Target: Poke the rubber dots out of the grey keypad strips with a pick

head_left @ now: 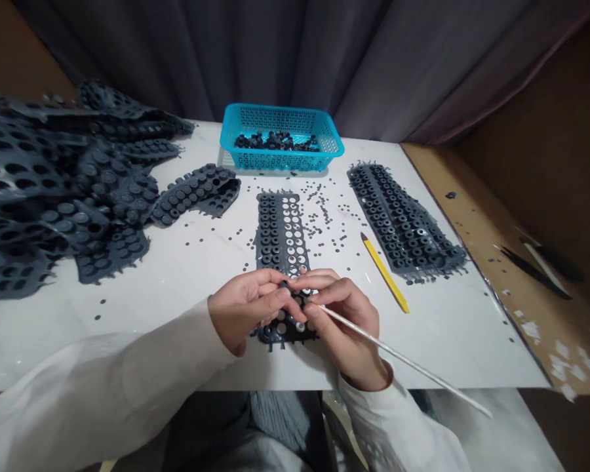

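A small dark rubber piece [284,286] is pinched between the thumb and fingers of my left hand [250,303]. My right hand [347,318] is closed around a thin white rod [403,356], whose long end slants down to the right past the table edge. The rod's other end is hidden among my fingers, close to the small piece. Beneath both hands lies a dark moulded rubber sheet [269,226]. Its left columns hold round ringed pieces, while the right columns show open holes with white table behind. My hands cover part of its near end.
A blue basket [231,141] with small dark pieces [275,141] stands at the back. A heap of rubber sheets [78,190] fills the left. On the right lie a yellow craft knife or marker-like tool [386,273] and another rubber sheet [403,223]. Tiny dark discs [324,213] litter the table.
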### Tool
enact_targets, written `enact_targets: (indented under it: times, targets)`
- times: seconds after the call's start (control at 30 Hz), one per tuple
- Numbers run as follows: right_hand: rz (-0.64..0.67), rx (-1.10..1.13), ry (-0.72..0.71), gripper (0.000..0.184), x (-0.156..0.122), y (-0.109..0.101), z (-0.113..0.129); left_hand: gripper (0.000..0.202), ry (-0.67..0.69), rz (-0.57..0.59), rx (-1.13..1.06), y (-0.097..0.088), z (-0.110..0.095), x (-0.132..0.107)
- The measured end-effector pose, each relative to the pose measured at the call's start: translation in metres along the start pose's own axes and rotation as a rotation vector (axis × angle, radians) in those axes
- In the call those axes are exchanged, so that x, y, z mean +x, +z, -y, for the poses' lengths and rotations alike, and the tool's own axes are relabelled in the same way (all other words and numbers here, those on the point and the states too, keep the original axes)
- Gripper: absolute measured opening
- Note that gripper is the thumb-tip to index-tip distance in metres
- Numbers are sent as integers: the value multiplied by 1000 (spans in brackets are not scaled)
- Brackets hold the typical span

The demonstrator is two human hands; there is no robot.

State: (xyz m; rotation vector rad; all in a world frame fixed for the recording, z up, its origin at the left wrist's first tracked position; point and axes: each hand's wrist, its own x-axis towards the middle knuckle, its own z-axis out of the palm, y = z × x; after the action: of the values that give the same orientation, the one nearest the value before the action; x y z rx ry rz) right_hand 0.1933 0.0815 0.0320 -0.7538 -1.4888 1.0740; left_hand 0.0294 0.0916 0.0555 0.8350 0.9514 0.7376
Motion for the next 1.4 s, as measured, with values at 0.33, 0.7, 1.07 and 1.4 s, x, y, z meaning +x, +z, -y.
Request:
enact_targets:
  times: [0.33,0.7,1.07,1.4]
  targets:
    - [-13,-61,-15,9,1,1,0,48,31,-37,18,-1,4,2]
    - [-27,-22,5,11,0,1,0,27,119,-145,141,0,9,-2]
    - [-44,-143,-67,13,0,1,0,22,135,-143,179,1,10,-3]
    - [-64,-138,-83,13,0,0,-1,26,130,-177,173,4,13,-4]
